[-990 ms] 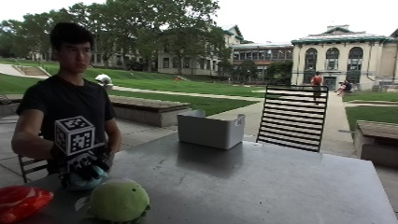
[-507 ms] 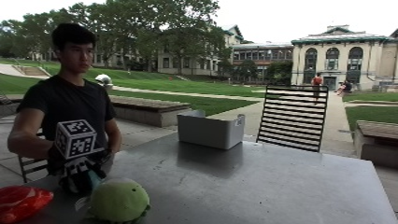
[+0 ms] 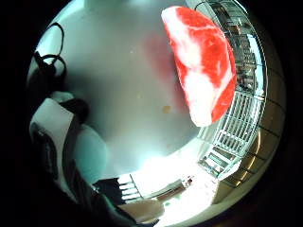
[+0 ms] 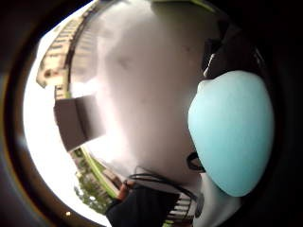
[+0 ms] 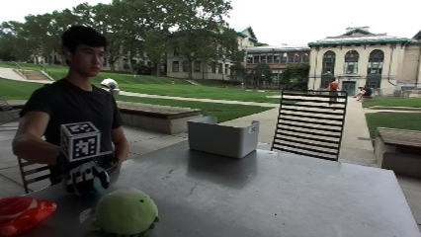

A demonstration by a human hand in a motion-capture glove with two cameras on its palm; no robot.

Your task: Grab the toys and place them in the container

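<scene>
3 toys: 1 green [image 5: 125, 212], 1 red [image 5: 21, 214], 1 pale blue [image 4: 231, 132]; 1 grey container [image 5: 222, 136]; 1 slatted chair [image 5: 310, 124].

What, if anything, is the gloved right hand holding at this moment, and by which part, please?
The gloved right hand holds a pale blue toy, fingers curled over its rounded top; its underside is hidden.

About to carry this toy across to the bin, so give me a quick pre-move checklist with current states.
1. Gloved right hand holds the light blue toy: ok.
2. Toy lifted off the table: cannot tell.
3. Grey container open and upright on the far part of the table: ok.
4. Tabletop between hand and container free of things: ok.
5. Green toy and red toy not yet in the container: not ok.
</scene>
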